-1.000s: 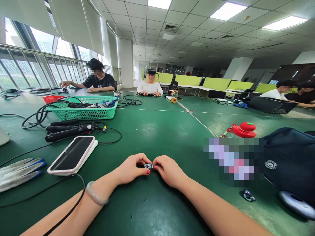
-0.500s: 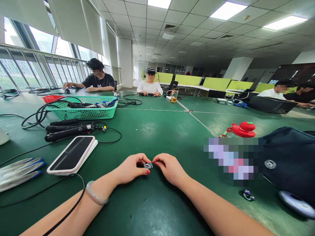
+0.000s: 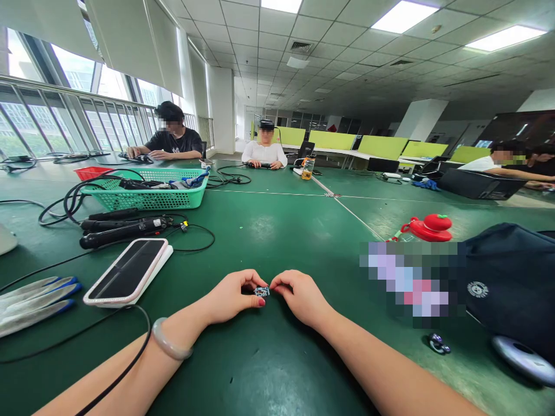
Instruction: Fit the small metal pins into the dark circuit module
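Observation:
My left hand [image 3: 236, 297] pinches a small blue-and-silver part [image 3: 261, 292] between thumb and fingers, just above the green table [image 3: 277, 358]. Facing it from the right, my right hand [image 3: 301, 297] has its fingertips pressed together at the part's right side; whether they grip anything is too small to tell. A pale bangle [image 3: 170, 341] circles my left wrist, and a black cable crosses that forearm.
Left lie a phone [image 3: 128, 271], gloves [image 3: 34, 303], black tools [image 3: 125, 228] and a green basket [image 3: 151, 199]. Right are a red-lidded bottle [image 3: 427, 228], a dark bag [image 3: 511, 283] and a small dark object [image 3: 437, 344]. People sit farther back.
My hands and the small part have hardly moved. At the back left, a person's hand has shifted right along the table; the person at the far right has leaned and reaches out an arm.

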The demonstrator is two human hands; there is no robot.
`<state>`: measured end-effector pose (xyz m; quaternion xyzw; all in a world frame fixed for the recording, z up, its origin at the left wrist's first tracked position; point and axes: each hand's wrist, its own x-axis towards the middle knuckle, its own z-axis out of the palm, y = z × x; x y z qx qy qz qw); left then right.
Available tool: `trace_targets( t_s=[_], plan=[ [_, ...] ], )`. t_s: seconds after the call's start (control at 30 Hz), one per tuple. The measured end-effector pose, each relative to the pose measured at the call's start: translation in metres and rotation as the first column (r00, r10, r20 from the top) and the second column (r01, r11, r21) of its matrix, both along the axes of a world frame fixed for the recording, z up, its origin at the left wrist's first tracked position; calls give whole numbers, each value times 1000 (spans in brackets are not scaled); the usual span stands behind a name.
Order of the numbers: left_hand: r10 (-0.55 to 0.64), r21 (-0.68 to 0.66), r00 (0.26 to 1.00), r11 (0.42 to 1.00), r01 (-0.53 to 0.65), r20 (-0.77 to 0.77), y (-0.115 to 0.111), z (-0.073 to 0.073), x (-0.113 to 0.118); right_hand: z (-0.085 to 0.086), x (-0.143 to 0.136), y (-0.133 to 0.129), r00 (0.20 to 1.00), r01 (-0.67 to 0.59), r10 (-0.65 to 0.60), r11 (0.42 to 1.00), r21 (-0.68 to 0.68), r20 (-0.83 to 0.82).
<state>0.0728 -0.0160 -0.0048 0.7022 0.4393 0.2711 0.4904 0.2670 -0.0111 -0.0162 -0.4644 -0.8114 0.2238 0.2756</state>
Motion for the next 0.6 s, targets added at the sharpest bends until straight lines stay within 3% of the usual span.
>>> trace_targets(
  t_s=[0.6],
  plan=[
    [-4,17,1000,1000,4,-12,0,-2,-1,3,0,-2,995,96,-95,995,-16,32]
  ],
)
